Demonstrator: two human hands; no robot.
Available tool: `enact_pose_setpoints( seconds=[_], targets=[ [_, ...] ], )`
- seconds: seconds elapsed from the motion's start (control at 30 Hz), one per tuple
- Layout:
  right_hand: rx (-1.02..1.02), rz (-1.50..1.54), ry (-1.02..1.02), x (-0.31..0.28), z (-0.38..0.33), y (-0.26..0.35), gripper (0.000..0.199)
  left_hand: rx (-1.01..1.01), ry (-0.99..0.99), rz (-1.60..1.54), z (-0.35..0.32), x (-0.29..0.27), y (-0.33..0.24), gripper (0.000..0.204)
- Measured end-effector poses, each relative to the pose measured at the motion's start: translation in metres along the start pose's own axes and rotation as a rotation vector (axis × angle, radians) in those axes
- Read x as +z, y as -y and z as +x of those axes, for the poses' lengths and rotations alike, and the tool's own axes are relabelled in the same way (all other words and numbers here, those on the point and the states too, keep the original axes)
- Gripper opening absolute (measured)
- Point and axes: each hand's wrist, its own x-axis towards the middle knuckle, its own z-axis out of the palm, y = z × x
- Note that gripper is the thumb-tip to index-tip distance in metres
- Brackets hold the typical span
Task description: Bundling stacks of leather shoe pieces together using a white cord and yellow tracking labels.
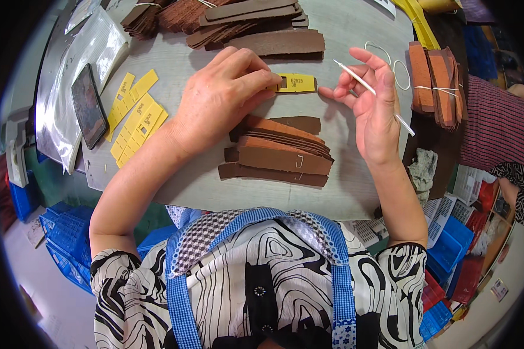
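My left hand [224,96] pinches a yellow tag [296,84] flat on the desk [355,35], near its middle. My right hand [372,102] is half open, with a thin white stick [371,88] between the fingers, above brown strips [276,154].

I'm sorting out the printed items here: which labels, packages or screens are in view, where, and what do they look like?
Yellow tag: table centre, pinched by left hand; small rectangle, dark print, punched hole.
Yellow tag pile: table's left; overlapping strips.
Phone: left of the pile; dark screen.
Plastic bags: under the phone; clear, glossy.
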Motion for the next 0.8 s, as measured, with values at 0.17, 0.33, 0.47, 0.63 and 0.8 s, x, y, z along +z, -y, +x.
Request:
enact_pose_setpoints(
  seconds=[0.17, 0.33, 0.47, 0.63, 0.8],
  targets=[
    [-0.01, 0.035, 0.009, 0.001, 0.001, -0.002, 0.053, 0.005, -0.003, 0.042, 0.002, 0.002, -0.001, 0.025],
    [-0.044, -0.154, 0.029, 0.002, 0.004, 0.002, 0.029, 0.009, 0.001, 0.045, 0.001, 0.002, 0.0, 0.024],
    [-0.091, -0.262, 0.072, 0.009, 0.008, 0.009, 0.029, 0.017, -0.022, 0.042, -0.001, 0.004, 0.0, 0.022],
    [-0.365, -0.678, 0.169, 0.027, 0.018, -0.004, 0.024, 0.038, -0.047, 0.017, 0.0, 0.006, 0.004, 0.016],
    [-0.459, -0.806, 0.169, 0.036, 0.026, -0.002, 0.017, 0.033, -0.038, -0.002, 0.002, 0.005, 0.006, 0.015]
  ],
)
